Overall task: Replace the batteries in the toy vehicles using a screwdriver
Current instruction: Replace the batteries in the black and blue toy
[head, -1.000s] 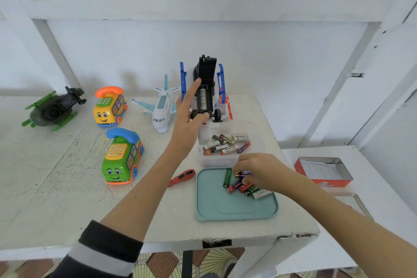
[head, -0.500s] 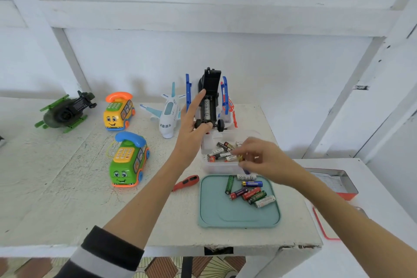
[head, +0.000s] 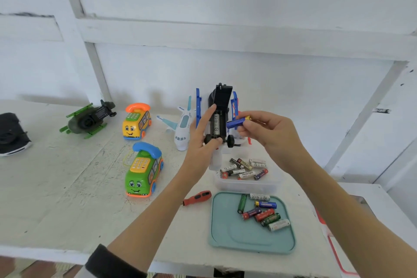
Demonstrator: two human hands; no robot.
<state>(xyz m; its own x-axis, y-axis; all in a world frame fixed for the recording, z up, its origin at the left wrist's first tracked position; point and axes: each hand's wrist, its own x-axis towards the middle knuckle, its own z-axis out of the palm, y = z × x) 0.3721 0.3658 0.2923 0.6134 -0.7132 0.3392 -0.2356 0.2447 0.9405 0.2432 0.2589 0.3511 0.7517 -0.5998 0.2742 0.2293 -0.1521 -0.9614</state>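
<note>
My left hand (head: 202,140) holds a blue-and-black toy vehicle (head: 220,110) upright above the table, its underside toward me and its battery bay open with one battery inside. My right hand (head: 268,133) pinches a blue battery (head: 237,122) right beside that bay. A red-handled screwdriver (head: 197,197) lies on the table below my left forearm. Several batteries lie in the clear plastic tub (head: 274,184), and several more on the teal tray (head: 228,230).
On the white table (head: 56,187) stand a green phone bus (head: 143,172), a yellow phone bus (head: 135,123), a white plane (head: 184,126) and a green-black helicopter (head: 89,117). A dark object (head: 11,134) sits at the far left. A red-edged tin (head: 336,253) lies lower right.
My right hand lifted a blue battery from the teal tray, past the tub, up to the toy's open bay. My left hand kept the toy upright. The camera view shifted.
</note>
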